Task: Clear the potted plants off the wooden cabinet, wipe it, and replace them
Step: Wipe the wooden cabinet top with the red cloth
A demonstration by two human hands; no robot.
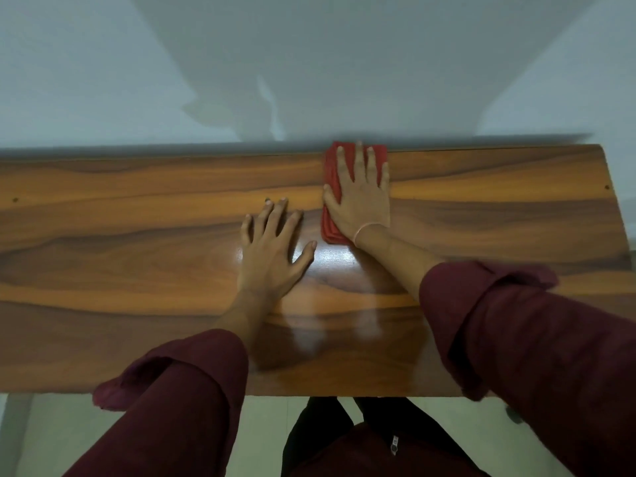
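The glossy wooden cabinet top fills the middle of the head view, and no potted plants are in sight. A folded red cloth lies near the back edge, right of centre. My right hand presses flat on the cloth with fingers spread, fingertips reaching the back edge. Just left of it, my left hand rests flat on the bare wood, fingers apart, holding nothing. Both arms wear dark red sleeves rolled at the forearm.
A pale wall rises directly behind the cabinet's back edge. The top's right end is in view, while the left end runs out of frame. Light floor and my legs show below the front edge.
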